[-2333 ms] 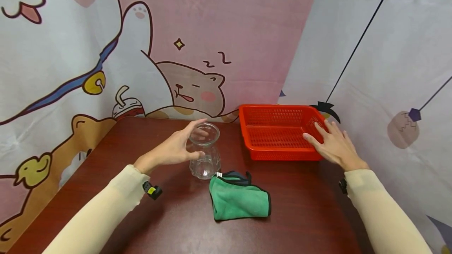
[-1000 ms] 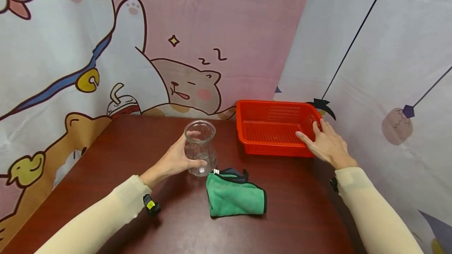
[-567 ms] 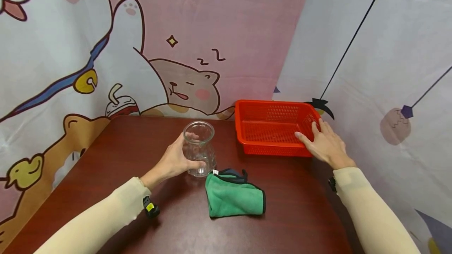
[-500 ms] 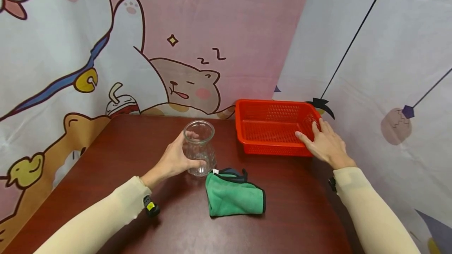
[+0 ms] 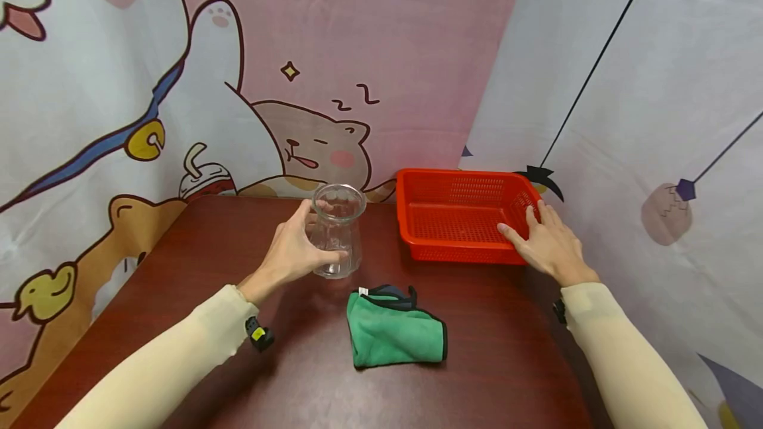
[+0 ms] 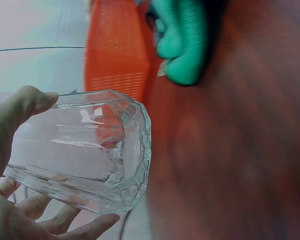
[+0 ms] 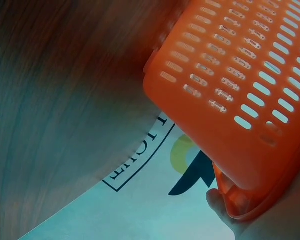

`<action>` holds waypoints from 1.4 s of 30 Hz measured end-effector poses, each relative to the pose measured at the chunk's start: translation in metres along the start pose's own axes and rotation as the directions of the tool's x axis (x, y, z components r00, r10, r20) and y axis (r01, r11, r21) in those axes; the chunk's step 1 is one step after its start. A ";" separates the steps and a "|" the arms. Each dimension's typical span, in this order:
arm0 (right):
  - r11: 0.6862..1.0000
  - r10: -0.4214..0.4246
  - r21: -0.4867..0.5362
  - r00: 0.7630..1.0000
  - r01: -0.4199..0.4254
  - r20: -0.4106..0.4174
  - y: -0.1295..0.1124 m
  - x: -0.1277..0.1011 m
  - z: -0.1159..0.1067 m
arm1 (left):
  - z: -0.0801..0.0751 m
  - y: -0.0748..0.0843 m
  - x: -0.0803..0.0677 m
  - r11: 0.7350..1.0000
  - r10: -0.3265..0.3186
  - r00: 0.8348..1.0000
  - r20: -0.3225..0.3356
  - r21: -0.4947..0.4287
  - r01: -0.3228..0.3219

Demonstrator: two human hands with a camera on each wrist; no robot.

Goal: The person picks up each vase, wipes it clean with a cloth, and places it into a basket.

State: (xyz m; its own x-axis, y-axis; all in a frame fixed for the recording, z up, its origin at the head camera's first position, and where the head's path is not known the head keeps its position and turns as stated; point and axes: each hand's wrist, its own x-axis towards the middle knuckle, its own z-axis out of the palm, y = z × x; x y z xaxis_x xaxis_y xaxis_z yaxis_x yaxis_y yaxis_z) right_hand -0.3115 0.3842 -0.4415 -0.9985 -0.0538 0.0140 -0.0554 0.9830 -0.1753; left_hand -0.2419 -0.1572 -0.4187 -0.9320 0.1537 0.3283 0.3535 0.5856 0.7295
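Observation:
My left hand [image 5: 290,250] grips a clear glass vase [image 5: 340,234] from its left side, thumb in front and fingers behind. The vase is upright and seems raised off the table; the left wrist view shows its faceted base [image 6: 135,160] close up. My right hand [image 5: 553,245] holds the right end of a red plastic basket [image 5: 465,245], thumb over the inside and the other fingers along the outer rim. In the right wrist view a fingertip [image 7: 217,201] shows at the rim, while most of that hand is out of sight.
A folded green cloth [image 5: 396,333] with black edging and a white tag lies in front, between vase and basket. The dark red-brown table [image 5: 298,376] ends at a cartoon-printed fabric backdrop [image 5: 417,71] behind and on the sides. The basket contains nothing visible.
My left hand has closed round the vase, then lifted it up and slightly away. The right hand has come onto the basket's rim and stays there. Cloth and basket have not moved.

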 end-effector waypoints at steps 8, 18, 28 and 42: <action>1.000 -0.010 0.001 1.000 0.010 -0.010 0.002 -0.004 0.004 | -0.005 0.025 0.027 0.999 0.034 0.999 0.009 0.029 -0.034; 1.000 0.004 0.029 1.000 -0.004 -0.012 0.002 -0.001 0.003 | 0.003 0.060 0.066 0.990 0.073 0.997 0.031 0.117 -0.076; 1.000 -0.004 0.025 1.000 0.004 -0.013 -0.003 0.010 0.000 | 0.015 0.094 0.105 0.962 0.079 0.995 0.057 0.256 -0.091; 1.000 0.004 0.021 1.000 -0.004 -0.018 0.002 0.004 0.003 | 0.065 0.137 0.149 0.913 0.086 0.984 0.155 0.384 -0.140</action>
State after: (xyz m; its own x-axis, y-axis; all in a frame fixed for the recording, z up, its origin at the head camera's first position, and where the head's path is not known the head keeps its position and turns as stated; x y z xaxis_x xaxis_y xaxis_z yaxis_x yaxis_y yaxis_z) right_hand -0.3152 0.3852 -0.4450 -0.9984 -0.0466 0.0314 -0.0519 0.9792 -0.1962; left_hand -0.3380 -0.0026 -0.3090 -0.8994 0.3251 0.2924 0.4224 0.8185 0.3893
